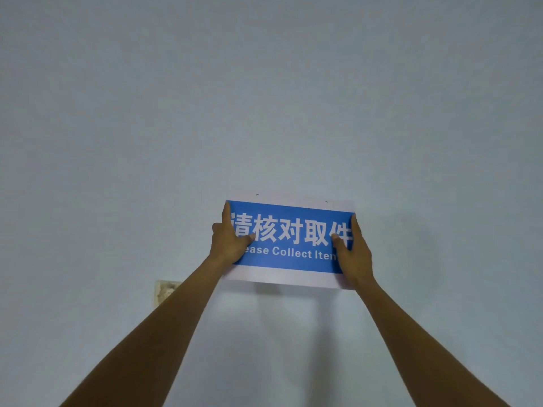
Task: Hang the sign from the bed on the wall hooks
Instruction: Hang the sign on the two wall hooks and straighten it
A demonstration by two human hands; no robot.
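Blue-and-white sign (289, 240) up against the pale wall (264, 98); we've got left hand (227, 242) clamped on its left edge, right hand (352, 254) on the right edge. Two small hooks (257, 195) at its top margin. Wall socket (164, 290) lower left.

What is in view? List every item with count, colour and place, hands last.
sign: one, blue panel with white lettering and pale borders, flat against the wall at centre, tilted slightly down to the right
holes: two small dark marks in the sign's top border, one near each end; whether hooks pass through them cannot be told
wall: one, pale blue-grey, fills the whole view
plate: one, off-white and worn, on the wall lower left of the sign, partly hidden by the left forearm
left hand: one, gripping the sign's left edge, thumb on its face
right hand: one, gripping the sign's right edge, thumb on its face
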